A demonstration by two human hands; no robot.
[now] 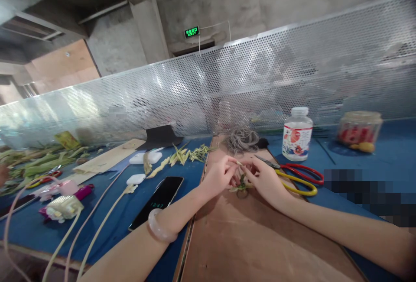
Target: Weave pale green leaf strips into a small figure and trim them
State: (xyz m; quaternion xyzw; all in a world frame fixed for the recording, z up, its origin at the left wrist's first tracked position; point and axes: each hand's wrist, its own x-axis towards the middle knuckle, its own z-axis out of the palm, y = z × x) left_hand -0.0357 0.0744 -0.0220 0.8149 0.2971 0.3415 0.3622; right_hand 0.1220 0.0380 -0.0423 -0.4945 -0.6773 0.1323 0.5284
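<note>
My left hand [220,177] and my right hand [265,182] meet above a brown wooden board [260,238]. Both sets of fingers are closed in a pinch on a small piece of green and pale yellow plant leaf [242,183], whose lower strips hang below the fingertips. Fingers cover its upper part, so its full shape is hidden. Just beyond my right hand lie scissors with red handles [303,173] and another pair with yellow handles [298,189]. A tangle of grey cord [242,139] rests behind my hands.
At left, a black phone [157,202], white cases [135,179], charging cables [105,225] and dried leaf pieces [178,155] lie on the blue table. A labelled plastic bottle [297,134] and a jar [359,130] stand at right. A perforated metal panel [182,91] runs behind.
</note>
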